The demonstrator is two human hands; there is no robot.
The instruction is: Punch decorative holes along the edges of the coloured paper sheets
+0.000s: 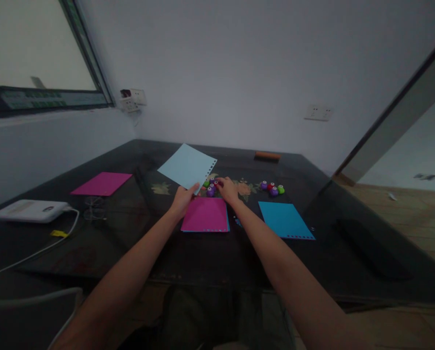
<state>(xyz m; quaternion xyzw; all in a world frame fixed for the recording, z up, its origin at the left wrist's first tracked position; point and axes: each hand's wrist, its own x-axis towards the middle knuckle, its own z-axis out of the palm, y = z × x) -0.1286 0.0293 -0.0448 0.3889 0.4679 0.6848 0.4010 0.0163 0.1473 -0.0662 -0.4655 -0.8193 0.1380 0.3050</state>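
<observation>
Between the thumb and fingers of my left hand (185,198) is a light blue sheet of paper (187,165) with punched holes along one edge, held raised and tilted. My right hand (227,188) is closed, its fingertips at a small red toy (216,184) with an eye on it. Purple toys (210,190) and a green toy (206,183) cluster between my two hands. Just below them lies a pink sheet (205,214), with a blue edge showing beneath it. The undersides of my right fingers are hidden.
Several similar toys (273,188) stand at the right, behind a blue sheet (286,220). Another pink sheet (102,183) lies left, near a white device (31,211) with a cable. An orange-brown object (267,156) rests near the back edge of the dark table (140,253).
</observation>
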